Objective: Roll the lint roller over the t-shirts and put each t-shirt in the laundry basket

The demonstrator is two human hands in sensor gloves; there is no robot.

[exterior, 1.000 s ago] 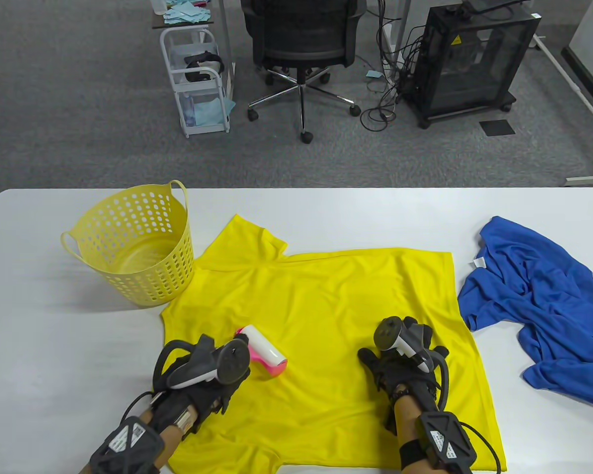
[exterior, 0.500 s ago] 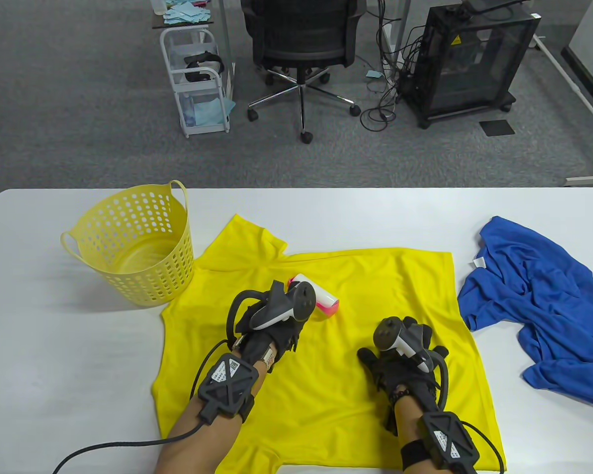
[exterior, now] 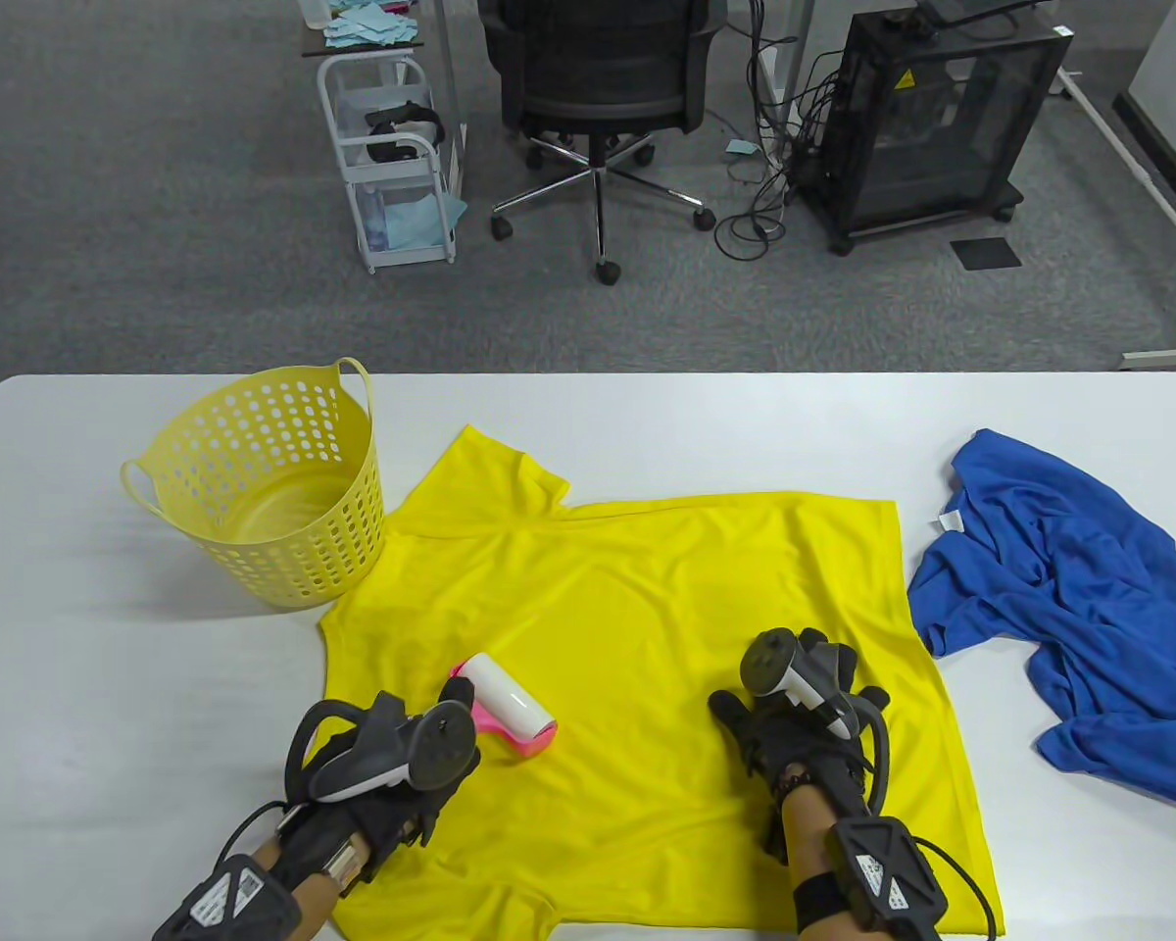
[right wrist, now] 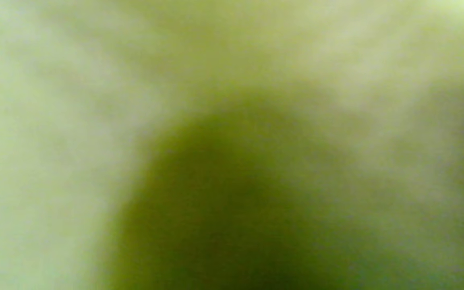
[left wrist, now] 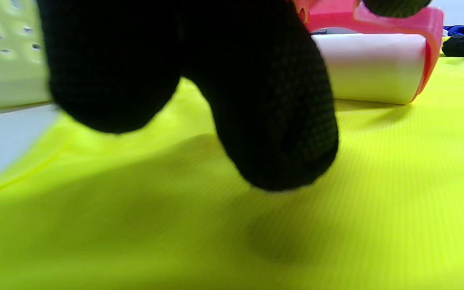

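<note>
The lint roller [exterior: 507, 708], gripped in the left hand [exterior: 392, 774], has been drawn back from mid-shirt toward the near edge of the yellow t-shirt [exterior: 647, 598]. The right hand [exterior: 794, 720] is kept flat, fingers straight, pressing the shirt as before.

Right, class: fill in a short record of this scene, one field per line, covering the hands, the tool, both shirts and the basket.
left hand: grips the lint roller, roll resting on the yellow t-shirt
right hand: rests flat on the yellow t-shirt
yellow t-shirt: spread flat on the table
blue t-shirt: crumpled, to the right of the yellow one
laundry basket: upright beside the yellow t-shirt, nothing visible in it
</note>
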